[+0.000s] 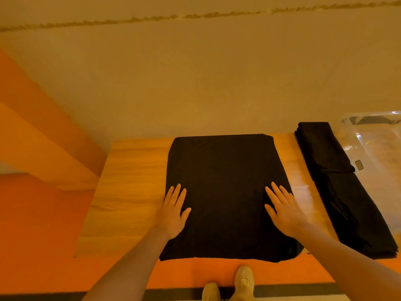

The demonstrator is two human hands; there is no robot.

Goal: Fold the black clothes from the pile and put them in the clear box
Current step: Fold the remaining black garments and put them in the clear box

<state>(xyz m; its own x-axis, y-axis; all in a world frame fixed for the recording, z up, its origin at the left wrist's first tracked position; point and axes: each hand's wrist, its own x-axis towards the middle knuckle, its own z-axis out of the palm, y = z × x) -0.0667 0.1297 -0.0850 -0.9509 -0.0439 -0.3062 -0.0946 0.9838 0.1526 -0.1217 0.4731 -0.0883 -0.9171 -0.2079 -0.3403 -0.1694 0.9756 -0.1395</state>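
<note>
On the light wooden table [130, 170], a flat, roughly square, folded black fabric garment [223, 192], spread smooth, its near edge hanging slightly past the table's near edge. On the garment's near left part, the left hand [173, 213], palm down, fingers straight and slightly spread, pressing flat, gripping nothing. On the garment's near right edge, the right hand [284, 211], likewise flat, fingers straight and fanned, holding nothing, outer fingers reaching just over the garment's right border. Both bare forearms stretched in from the near side.

To the right of the garment, apart from it with a strip of bare wood between, a long stack of folded black clothes [338, 187], running from the table's far side to its near side. Just beyond that stack, further right of the garment, a clear plastic storage box [373, 144], with something dark visible through its far end; contents too unclear to tell. Below the garment's near edge, an orange floor strip and two beige shoes [227, 285]. Beyond the garment, a plain tan wall [195, 72].
</note>
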